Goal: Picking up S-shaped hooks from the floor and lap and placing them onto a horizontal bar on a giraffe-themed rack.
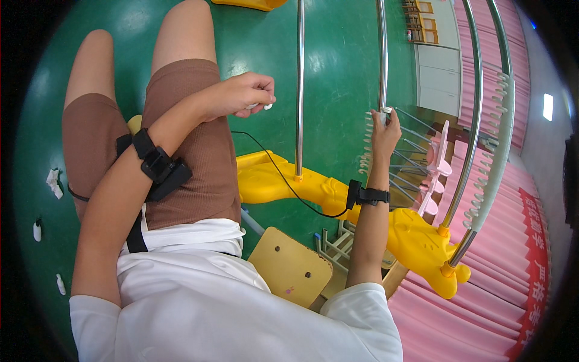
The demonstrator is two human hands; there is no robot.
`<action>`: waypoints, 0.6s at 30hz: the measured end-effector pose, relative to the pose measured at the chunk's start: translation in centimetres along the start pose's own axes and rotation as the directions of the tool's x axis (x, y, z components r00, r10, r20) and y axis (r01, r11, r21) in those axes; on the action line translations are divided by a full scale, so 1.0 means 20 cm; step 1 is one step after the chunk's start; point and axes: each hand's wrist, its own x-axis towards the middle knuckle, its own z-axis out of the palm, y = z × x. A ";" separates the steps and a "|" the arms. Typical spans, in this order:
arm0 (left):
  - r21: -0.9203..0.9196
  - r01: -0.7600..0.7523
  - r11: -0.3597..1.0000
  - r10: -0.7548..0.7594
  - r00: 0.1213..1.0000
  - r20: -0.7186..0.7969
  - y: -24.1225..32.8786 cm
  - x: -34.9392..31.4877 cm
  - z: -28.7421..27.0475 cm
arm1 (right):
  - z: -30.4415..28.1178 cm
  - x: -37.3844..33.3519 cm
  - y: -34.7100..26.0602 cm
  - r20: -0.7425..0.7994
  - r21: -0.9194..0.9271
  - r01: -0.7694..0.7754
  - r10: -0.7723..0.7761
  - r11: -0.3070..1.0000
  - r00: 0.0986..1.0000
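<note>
White bits in both hands, right one up at the chrome pole [382, 48].
Our left hand [244, 95] curls its fingers around a small white piece [268, 107], ends poking out, above the green floor [338, 66]; our right hand [386, 131] pinches a white fitting [386, 110] against the pole between thumb and fingers. White prongs [366, 145] show beside that forearm; we can't tell if they join the fitting. Pale green sleeve [499, 151] with similar prongs sits on the far bar. We'd guess light, stiffish plastic, smooth enough to slip, thin prongs liable to snap: hold the fitting by its body, the small piece by its sides.
</note>
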 end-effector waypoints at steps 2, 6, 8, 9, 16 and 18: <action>0.000 0.001 1.000 -0.001 1.000 0.000 0.00 0.00 0.00 | 0.00 0.00 0.00 -0.001 -0.002 0.009 -0.009 1.000 1.000; 0.011 -0.009 1.000 0.009 1.000 -0.003 0.01 0.00 0.01 | 0.00 -0.01 -0.01 -0.023 -0.040 0.015 -0.016 0.999 1.000; 0.011 -0.008 1.000 0.008 1.000 -0.005 0.00 0.00 0.00 | 0.00 -0.01 -0.01 -0.025 -0.035 0.006 -0.006 0.999 1.000; 0.012 -0.004 1.000 0.005 1.000 -0.006 0.00 0.00 0.00 | 0.00 -0.01 -0.01 -0.027 -0.030 0.009 -0.010 1.000 1.000; -0.004 0.023 1.000 -0.023 1.000 0.007 0.01 0.00 -0.01 | 0.00 -0.01 -0.01 -0.025 0.008 0.027 -0.027 1.000 0.999; 0.010 0.028 1.000 -0.028 1.000 -0.003 0.01 0.00 0.00 | -0.01 -0.01 -0.02 -0.018 0.006 0.011 -0.011 1.000 1.000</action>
